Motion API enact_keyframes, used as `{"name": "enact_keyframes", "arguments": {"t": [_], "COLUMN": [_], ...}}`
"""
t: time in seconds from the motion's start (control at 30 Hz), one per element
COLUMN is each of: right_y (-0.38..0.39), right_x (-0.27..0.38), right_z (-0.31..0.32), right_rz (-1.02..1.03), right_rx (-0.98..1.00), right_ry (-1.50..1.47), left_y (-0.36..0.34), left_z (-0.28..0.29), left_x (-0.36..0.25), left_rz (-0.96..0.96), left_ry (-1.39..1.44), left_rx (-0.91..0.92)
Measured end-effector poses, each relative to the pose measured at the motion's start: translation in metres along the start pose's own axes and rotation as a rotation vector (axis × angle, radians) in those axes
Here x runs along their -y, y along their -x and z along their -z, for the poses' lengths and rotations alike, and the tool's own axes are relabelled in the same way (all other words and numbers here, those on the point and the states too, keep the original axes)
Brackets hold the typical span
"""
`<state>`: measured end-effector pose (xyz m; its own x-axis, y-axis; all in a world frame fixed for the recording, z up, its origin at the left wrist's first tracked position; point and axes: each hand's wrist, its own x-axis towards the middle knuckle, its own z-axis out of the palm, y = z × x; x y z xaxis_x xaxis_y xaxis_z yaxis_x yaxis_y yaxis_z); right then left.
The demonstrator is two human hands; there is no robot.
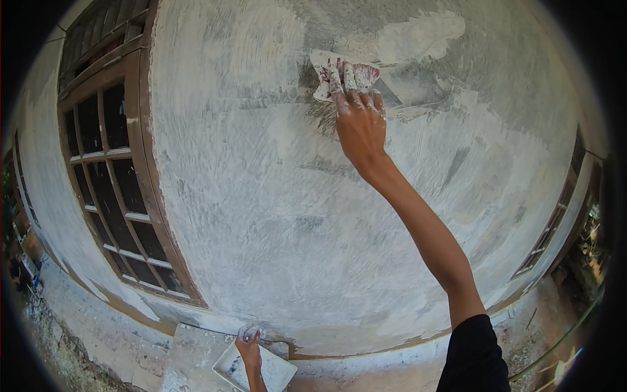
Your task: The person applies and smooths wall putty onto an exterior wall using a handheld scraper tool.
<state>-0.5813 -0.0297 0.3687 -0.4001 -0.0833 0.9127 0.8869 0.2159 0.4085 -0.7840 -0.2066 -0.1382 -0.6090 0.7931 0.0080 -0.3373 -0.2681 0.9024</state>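
My right hand (361, 121) is raised high against the grey plastered wall (281, 196). Its putty-coated fingers press a flat, thin spreader (321, 64), smeared white and dark red, onto the surface; whether it is stiff or soft I cannot tell. Low down, my left hand (249, 346) is closed at the far edge of a shallow white tray (277, 375), with white putty on its fingertips. Dark specks and pale residue show inside the tray. A fresh cream patch of putty (421, 36) lies up and right of the spreader.
A brown-framed window (108, 176) with several dark panes stands to the left. Another window (555, 215) is at the far right. Below the wall runs a putty-splattered ledge (189, 353). A thin green hose or cable (562, 340) curves at the lower right.
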Motion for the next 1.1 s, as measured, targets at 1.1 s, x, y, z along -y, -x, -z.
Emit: {"name": "enact_keyframes", "arguments": {"t": [1.1], "right_y": [0.072], "right_x": [0.040], "right_z": [0.038], "right_rz": [-0.037], "right_rx": [0.495], "right_ry": [-0.410], "left_y": [0.012], "left_z": [0.023], "left_x": [0.011], "left_rz": [0.004], "left_ry": [-0.027], "left_rx": [-0.048]}}
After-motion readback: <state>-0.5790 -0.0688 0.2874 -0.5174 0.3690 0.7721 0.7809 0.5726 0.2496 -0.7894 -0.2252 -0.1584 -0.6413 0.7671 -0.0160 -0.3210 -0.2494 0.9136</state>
